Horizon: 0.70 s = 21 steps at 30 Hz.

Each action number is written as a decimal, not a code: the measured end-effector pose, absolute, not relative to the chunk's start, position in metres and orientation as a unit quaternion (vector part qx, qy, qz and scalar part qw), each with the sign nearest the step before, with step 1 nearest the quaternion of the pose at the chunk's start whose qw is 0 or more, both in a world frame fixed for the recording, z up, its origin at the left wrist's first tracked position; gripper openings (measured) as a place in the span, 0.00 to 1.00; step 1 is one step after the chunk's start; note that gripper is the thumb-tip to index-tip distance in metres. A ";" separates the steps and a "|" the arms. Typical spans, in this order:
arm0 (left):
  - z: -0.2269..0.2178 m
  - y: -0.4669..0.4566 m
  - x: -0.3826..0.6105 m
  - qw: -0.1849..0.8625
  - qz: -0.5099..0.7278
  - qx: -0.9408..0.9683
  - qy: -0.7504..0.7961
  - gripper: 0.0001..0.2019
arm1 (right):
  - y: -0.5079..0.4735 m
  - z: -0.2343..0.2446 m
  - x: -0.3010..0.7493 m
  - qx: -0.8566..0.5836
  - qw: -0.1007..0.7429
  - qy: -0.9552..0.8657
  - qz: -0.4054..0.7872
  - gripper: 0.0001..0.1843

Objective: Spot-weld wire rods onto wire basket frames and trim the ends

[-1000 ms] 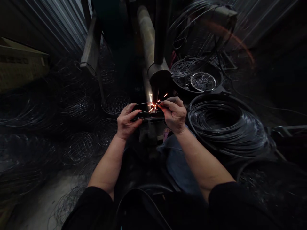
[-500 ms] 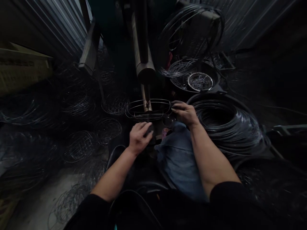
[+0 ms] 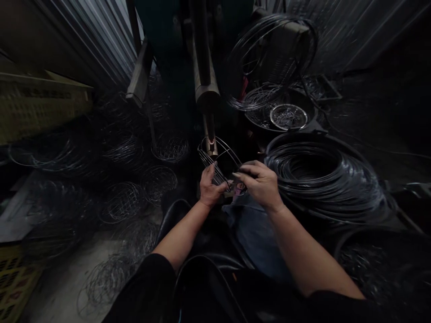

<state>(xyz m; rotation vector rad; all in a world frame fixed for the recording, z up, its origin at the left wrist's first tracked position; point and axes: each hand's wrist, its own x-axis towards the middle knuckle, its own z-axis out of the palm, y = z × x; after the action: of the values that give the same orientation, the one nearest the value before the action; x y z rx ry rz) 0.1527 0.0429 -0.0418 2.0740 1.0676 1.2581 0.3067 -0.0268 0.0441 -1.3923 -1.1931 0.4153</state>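
Steel wire makes up an open oval cage frame [image 3: 219,158], pinched in a narrow grip by the left hand [image 3: 210,187] and the right hand [image 3: 259,184] near its lower end. Its upper hoop sits just beside a welding electrode [image 3: 210,141]. The frame looks part-built, with only a few lengthwise wires and no dense mesh. From that electrode, denser, seemingly complete wire baskets [image 3: 171,149] lie leftward on the floor [image 3: 54,287]. Rightward, a coil of black wire [image 3: 319,179] crowds the right forearm [image 3: 303,251], with a metal basin [image 3: 256,123] beyond. Room looks tight on the right, more open to the left.
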 end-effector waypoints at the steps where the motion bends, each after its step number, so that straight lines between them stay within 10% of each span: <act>1: -0.042 0.043 0.152 0.254 0.464 0.751 0.396 0.33 | -0.027 0.048 0.299 -0.601 0.587 -0.516 0.169 0.05; 6: -0.041 0.052 0.147 0.316 0.506 0.699 0.394 0.14 | -0.015 0.052 0.283 -0.601 0.589 -0.519 0.150 0.03; 21: -0.041 0.072 0.154 0.419 0.520 0.638 0.383 0.15 | 0.004 0.053 0.270 -0.623 0.558 -0.545 0.056 0.04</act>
<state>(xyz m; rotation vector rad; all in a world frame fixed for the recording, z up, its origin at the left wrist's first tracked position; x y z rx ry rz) 0.1539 0.0722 -0.0408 1.6003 0.9602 1.3030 0.2704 0.0042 0.0533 -1.4697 -1.2865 0.1324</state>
